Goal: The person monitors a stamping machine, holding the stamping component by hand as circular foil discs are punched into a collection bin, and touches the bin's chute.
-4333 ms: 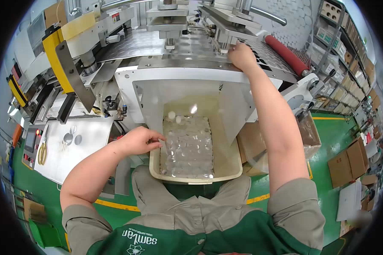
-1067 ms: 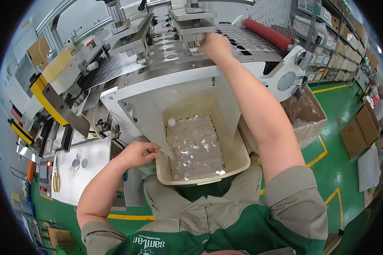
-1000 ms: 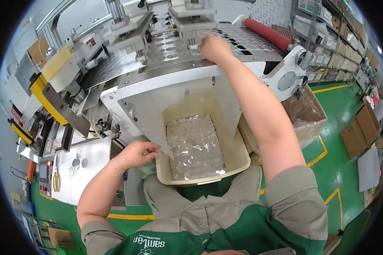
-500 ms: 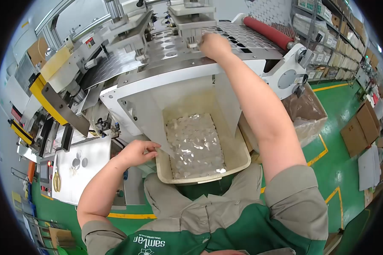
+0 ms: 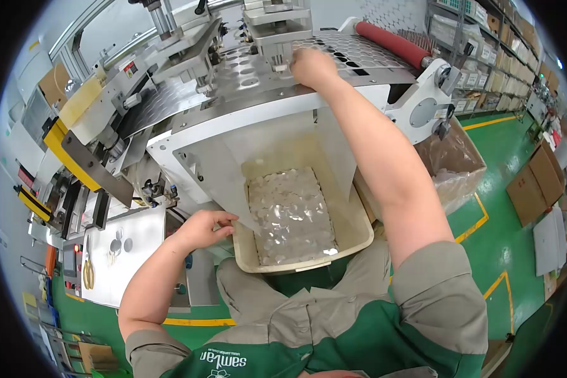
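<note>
My right hand (image 5: pixel 315 68) is curled on the machine bed, just right of a metal press head (image 5: pixel 280 62). Its fingertips are turned away, so what they grip is hidden. Beneath it runs a punched sheet (image 5: pixel 375 50) with rows of round shapes, some of them dark holes. My left hand (image 5: pixel 206 229) is at the left rim of a cream plastic bin (image 5: pixel 354 244), thumb and fingers apart, near the lower edge of a translucent sheet (image 5: pixel 217 167). Inside the bin lie many shiny clear discs (image 5: pixel 293 217).
A red roller (image 5: pixel 394 45) crosses the machine's right end. Left, a white tabletop (image 5: pixel 110 277) holds yellow-handled scissors (image 5: pixel 88 271) and several discs (image 5: pixel 116 246). A bag-lined carton (image 5: pixel 453 160) stands right of the machine. Shelves (image 5: pixel 485 69) and an open carton (image 5: pixel 535 183) are farther right.
The whole view has shifted slightly. Both hands keep about the same place against the machine and the bin.
</note>
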Demonstrator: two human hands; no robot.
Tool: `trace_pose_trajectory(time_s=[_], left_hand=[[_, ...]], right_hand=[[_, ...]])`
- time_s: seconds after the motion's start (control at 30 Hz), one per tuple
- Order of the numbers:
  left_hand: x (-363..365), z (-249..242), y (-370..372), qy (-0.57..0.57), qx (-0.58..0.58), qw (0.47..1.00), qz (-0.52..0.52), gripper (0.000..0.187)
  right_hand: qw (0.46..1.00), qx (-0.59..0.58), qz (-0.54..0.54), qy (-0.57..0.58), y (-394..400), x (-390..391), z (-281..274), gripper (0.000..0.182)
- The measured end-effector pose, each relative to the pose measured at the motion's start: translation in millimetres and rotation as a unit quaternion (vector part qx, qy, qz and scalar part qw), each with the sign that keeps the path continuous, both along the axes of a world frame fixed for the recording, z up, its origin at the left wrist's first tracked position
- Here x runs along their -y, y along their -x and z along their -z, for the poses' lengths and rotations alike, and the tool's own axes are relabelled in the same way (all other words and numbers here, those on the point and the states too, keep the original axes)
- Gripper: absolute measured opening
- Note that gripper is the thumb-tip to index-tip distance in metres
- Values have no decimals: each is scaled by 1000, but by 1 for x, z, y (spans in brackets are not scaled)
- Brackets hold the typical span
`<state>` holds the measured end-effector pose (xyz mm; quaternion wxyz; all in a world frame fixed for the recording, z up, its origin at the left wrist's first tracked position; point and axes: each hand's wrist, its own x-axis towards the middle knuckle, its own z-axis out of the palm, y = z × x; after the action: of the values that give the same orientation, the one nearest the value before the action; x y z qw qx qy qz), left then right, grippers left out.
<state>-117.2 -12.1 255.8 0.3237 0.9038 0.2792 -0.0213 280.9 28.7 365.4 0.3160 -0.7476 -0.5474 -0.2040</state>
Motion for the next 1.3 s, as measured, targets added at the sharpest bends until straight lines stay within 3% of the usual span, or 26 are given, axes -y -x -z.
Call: trace_pose_trajectory(time_s=[0.13,0.23,0.37,0.4,0.5,0.53,0.63,0.7,0.73,0.83,0.87,1.03,1.13,1.23,1.3], left_hand=[[-3,2,1,-6,3,1000,12,33],[-4,4,1,-5,14,1000,13,34],[-3,1,1,-3,1,1000,8,34],[-4,2,1,-9,2,1000,12,34],[-8,8,3,-22,8,999,27,34],[-6,6,3,-18,5,1000,15,34],[-4,2,3,-49,-6,999,18,34],[-8,8,5,-36,4,999,22,35],[-8,7,4,-33,7,999,27,35],[-9,10,5,-27,15,999,24,34],[-6,6,4,-27,2,1000,16,34],[-9,10,5,-24,18,999,23,33],[-10,10,5,-29,19,999,24,33],[-11,11,4,-7,17,1000,11,33],[-13,16,6,-36,28,999,22,34]], right_hand=[[997,-22,-7,-77,6,4,-6,28],[1000,-13,-6,22,1,0,-1,27],[997,-11,40,-64,7,2,-12,24],[999,-28,36,5,4,3,-23,23],[998,-3,52,32,12,3,-18,27],[998,31,48,25,14,-1,-5,29],[999,-39,30,-17,14,0,-14,27],[999,-13,44,24,12,1,-13,26],[1000,-20,10,-19,11,0,-4,25],[999,0,47,-10,11,-4,-7,23],[997,-18,42,-57,12,-3,-10,22],[998,-44,22,41,13,-4,-10,28],[997,-56,24,-38,12,-4,-11,26],[1000,2,21,-13,11,-2,-2,24],[1000,-21,18,12,12,-3,-6,24]])
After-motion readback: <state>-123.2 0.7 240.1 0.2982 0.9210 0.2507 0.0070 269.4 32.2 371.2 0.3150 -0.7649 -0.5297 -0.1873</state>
